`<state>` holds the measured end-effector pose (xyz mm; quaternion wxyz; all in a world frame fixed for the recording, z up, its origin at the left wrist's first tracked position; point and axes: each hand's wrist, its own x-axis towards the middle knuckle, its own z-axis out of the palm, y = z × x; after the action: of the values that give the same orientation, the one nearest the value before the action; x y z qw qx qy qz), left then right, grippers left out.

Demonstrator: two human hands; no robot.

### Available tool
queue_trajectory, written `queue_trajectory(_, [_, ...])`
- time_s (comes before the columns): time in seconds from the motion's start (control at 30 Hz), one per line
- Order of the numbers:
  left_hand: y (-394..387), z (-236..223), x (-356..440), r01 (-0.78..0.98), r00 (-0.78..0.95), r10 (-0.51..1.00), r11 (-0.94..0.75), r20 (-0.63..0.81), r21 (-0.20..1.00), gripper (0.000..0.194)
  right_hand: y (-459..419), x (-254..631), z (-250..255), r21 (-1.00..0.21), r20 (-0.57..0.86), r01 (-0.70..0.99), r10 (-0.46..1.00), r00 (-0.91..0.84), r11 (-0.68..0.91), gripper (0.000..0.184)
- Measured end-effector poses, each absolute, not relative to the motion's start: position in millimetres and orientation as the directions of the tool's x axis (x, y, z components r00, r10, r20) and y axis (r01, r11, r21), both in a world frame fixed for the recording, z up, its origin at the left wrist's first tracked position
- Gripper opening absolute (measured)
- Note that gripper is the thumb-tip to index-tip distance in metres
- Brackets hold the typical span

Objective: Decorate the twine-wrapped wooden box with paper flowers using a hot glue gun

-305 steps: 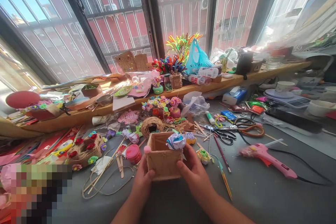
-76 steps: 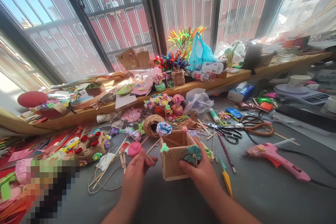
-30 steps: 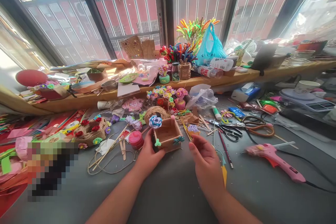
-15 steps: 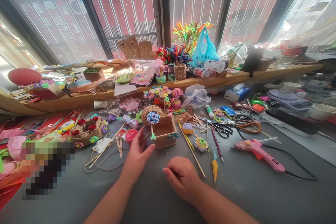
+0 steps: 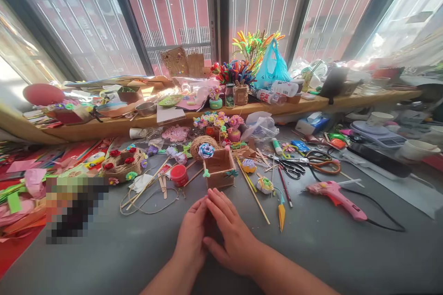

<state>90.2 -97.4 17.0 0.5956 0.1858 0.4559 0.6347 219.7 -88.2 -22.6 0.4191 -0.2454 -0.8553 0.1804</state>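
Observation:
A small box of wooden sticks [image 5: 220,173] stands on the grey table [image 5: 328,258], decorated with a blue-white paper rose [image 5: 206,150] and little flowers. My left hand [image 5: 192,233] and my right hand [image 5: 230,230] rest side by side on the table a little in front of the box. Their fingers lie stretched out and touch each other. Neither hand holds anything, and neither touches the box.
A pink glue gun [image 5: 334,192] with its cable lies to the right. Scissors [image 5: 294,168], wooden sticks [image 5: 252,189], a red lid [image 5: 179,174] and a woven basket with red flowers [image 5: 122,164] surround the box. A wooden sill [image 5: 145,124] crowded with craft items runs behind.
Both hands have let go of the box, set farther back on the table. They drew back toward me and came together, the right one opening from a loose fist.

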Motion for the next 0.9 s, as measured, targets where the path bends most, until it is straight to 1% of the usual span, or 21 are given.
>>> queue_trajectory(0.1, [-97,15,84,-0.557,-0.176,0.937,0.158,-0.302,0.815,0.046,-86,219,-26,-0.575,0.605,0.286,0.634,-0.481,0.766,0.081])
queue_trajectory(0.2, [-95,14,71,-0.488,-0.165,0.947,0.165,-0.276,0.857,0.047,-84,218,-26,-0.604,0.611,0.238,0.634,-0.474,0.761,0.085])
queue_trajectory(0.27, [-89,15,61,-0.411,-0.176,0.956,0.145,-0.235,0.900,0.048,-84,217,-24,-0.617,0.623,0.207,0.631,-0.462,0.760,0.089])
queue_trajectory(0.33, [-79,17,51,-0.315,-0.223,0.962,0.083,-0.159,0.945,0.050,-84,217,-21,-0.628,0.643,0.184,0.637,-0.425,0.756,0.089])
queue_trajectory(0.47, [-54,18,40,-0.153,-0.363,0.931,-0.085,0.024,0.985,0.047,-87,219,-18,-0.637,0.708,0.140,0.647,-0.281,0.758,0.075])
queue_trajectory(0.5, [-48,16,39,-0.118,-0.385,0.921,-0.120,0.065,0.986,0.049,-88,221,-17,-0.645,0.717,0.138,0.657,-0.233,0.752,0.072])
queue_trajectory(0.57, [-39,12,39,-0.016,-0.355,0.920,-0.184,0.166,0.983,0.063,-90,223,-19,-0.687,0.702,0.148,0.703,-0.114,0.711,0.068])
queue_trajectory(0.6, [-36,9,39,0.047,-0.300,0.930,-0.210,0.214,0.977,0.073,-89,224,-21,-0.726,0.672,0.153,0.739,-0.049,0.670,0.067])
queue_trajectory(0.67, [-28,4,39,0.178,-0.153,0.952,-0.238,0.265,0.955,0.092,-86,227,-27,-0.827,0.554,0.148,0.830,0.058,0.542,0.069])
queue_trajectory(0.73, [-19,-1,39,0.280,-0.049,0.969,-0.219,0.241,0.935,0.105,-79,229,-36,-0.915,0.399,0.110,0.911,0.107,0.388,0.073])
queue_trajectory(0.8, [-8,-3,40,0.349,-0.024,0.980,-0.176,0.197,0.920,0.109,-70,228,-44,-0.959,0.283,0.056,0.953,0.104,0.279,0.077])
queue_trajectory(0.9, [3,-1,41,0.393,-0.039,0.985,-0.142,0.171,0.908,0.106,-61,223,-52,-0.967,0.248,-0.048,0.967,0.066,0.251,0.077])
